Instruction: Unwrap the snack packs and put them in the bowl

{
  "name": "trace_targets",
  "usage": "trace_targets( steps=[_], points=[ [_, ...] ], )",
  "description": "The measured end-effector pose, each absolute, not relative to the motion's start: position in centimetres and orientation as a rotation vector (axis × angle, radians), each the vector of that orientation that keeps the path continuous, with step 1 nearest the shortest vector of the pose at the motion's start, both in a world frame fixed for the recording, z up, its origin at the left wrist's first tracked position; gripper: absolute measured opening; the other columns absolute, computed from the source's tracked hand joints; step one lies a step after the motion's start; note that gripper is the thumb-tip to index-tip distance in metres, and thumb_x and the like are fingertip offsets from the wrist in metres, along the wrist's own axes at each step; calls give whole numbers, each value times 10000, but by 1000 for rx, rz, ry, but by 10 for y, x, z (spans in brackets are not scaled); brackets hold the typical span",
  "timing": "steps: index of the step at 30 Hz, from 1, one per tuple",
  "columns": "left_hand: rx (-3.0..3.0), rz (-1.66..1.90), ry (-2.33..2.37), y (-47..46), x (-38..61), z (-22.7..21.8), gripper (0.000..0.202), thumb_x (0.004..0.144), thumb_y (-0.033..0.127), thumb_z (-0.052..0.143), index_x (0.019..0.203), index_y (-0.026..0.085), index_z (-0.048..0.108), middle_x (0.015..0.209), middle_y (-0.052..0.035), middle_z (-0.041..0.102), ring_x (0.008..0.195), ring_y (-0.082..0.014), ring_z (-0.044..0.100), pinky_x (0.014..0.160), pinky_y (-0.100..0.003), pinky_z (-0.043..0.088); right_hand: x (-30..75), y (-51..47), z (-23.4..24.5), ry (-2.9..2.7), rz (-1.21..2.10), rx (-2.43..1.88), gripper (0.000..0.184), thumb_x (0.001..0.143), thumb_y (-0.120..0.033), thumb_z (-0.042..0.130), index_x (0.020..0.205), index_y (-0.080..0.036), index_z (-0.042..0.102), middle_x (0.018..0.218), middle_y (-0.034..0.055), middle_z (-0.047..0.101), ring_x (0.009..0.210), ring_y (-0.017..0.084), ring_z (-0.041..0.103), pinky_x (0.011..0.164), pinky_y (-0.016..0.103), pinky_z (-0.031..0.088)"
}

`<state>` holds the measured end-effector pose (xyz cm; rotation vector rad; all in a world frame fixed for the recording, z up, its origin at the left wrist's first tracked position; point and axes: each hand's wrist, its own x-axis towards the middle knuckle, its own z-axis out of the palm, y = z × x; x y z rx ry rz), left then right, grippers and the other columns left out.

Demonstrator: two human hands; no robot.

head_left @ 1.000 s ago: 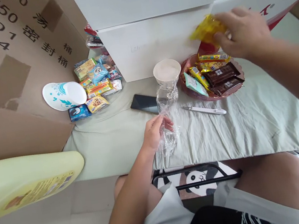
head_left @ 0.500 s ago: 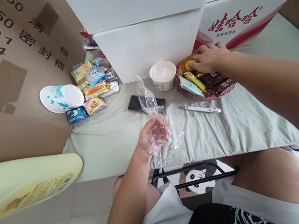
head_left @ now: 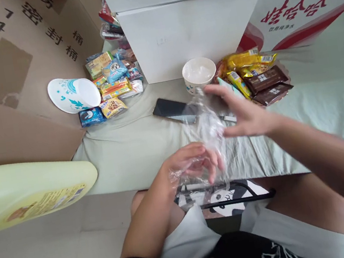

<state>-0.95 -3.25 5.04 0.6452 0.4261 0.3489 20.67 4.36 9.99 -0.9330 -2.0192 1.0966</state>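
Observation:
A crumpled clear plastic bag (head_left: pixel 209 125) is draped around my left hand (head_left: pixel 194 162), whose fingers are bent with the film about them. My right hand (head_left: pixel 243 112) is beside it, thumb and fingers spread apart, its fingertips at the edge of the film; whether they touch it I cannot tell. Just beyond is a bowl of wrapped snacks (head_left: pixel 266 80), with a yellow packet (head_left: pixel 242 60) lying on top. A white paper bowl (head_left: pixel 198 71) with clear film inside stands left of it. The white-handled knife (head_left: pixel 229 118) is partly covered by my right hand.
A black phone (head_left: pixel 172 110) lies on the cloth-covered table (head_left: pixel 123 154). Several snack packets (head_left: pixel 114 83) and a tipped paper cup (head_left: pixel 75 94) are at the left. White boxes (head_left: pixel 195 32) stand behind, and a pale yellow bottle (head_left: pixel 37 189) juts in from the left.
My right hand has left the snack bowl and come over to the plastic bag at my left hand. The yellow packet now shows uncovered in the bowl. The view has shifted slightly.

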Motion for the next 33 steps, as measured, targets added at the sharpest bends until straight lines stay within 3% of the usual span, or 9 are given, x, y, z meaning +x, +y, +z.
trace_targets(
  steps=[4, 8, 12, 16, 20, 23, 26, 30, 33],
  points=[
    [804, 122, 313, -40, 0, 61, 552, 611, 745, 784, 690, 198, 764, 791, -130, 778, 526, -260, 714, 432, -343, 521, 185, -1, 84, -1867, 1432, -807, 786, 608, -444, 932, 1316, -299, 622, 1199, 71, 695, 1352, 341, 568, 1185, 590, 410],
    [788, 122, 337, -35, -6, 58, 536, 672, 721, 760, 706, 186, 766, 758, -149, 771, 472, -231, 681, 402, -307, 444, 197, -22, 74, -1795, 1611, -838, 257, 830, -494, 758, 903, -255, 698, 640, -26, 633, 659, 188, 684, 772, 439, 633],
    [700, 500, 594, -17, -23, 44, 508, 736, 684, 728, 779, 179, 750, 685, -100, 726, 434, -156, 620, 338, -216, 230, 229, -37, 57, -1395, 1535, -1144, 335, 852, -542, 727, 794, -235, 606, 531, -47, 547, 384, 100, 450, 385, 265, 416],
    [628, 777, 773, -5, -34, 35, 601, 654, 636, 842, 1080, 222, 755, 951, -89, 774, 706, -172, 714, 501, -223, 473, 250, -44, 38, -948, 1360, -1278, 372, 800, -553, 762, 775, -266, 528, 485, -95, 356, 354, 73, 276, 348, 231, 251],
    [766, 635, 766, -10, -28, 35, 1028, 403, 334, 1025, 1354, 306, 633, 1271, -123, 716, 1052, -265, 728, 801, -309, 598, 256, -41, 27, -855, 1343, -1345, 373, 839, -579, 693, 743, -262, 521, 507, -76, 305, 375, 94, 292, 340, 248, 269],
    [809, 583, 920, -13, -17, 34, 862, 475, 303, 1006, 1271, 258, 677, 1088, -107, 759, 901, -229, 756, 667, -258, 584, 257, -33, 23, -853, 1330, -1377, 412, 860, -632, 637, 740, -257, 512, 576, -47, 415, 419, 111, 438, 367, 258, 375],
    [781, 799, 1188, -6, -13, 31, 450, 661, 516, 887, 887, 162, 725, 669, -25, 688, 499, -97, 618, 377, -153, 334, 260, -29, 20, -864, 1318, -1387, 480, 834, -702, 643, 756, -241, 533, 677, -14, 569, 473, 116, 561, 403, 252, 439],
    [776, 1017, 1335, 10, -17, 30, 475, 730, 631, 774, 698, 176, 642, 366, 76, 419, 265, -33, 268, 302, -183, 118, 266, -32, 18, -1010, 1274, -1448, 523, 833, -751, 636, 801, -230, 614, 477, -59, 483, 331, 100, 449, 328, 235, 340],
    [801, 1023, 1348, 17, -18, 34, 483, 673, 630, 805, 742, 180, 641, 394, 63, 489, 269, -46, 329, 300, -183, 114, 269, -32, 16, -993, 1244, -1456, 495, 868, -721, 621, 823, -229, 628, 415, -76, 427, 295, 100, 399, 300, 235, 302]
  ],
)
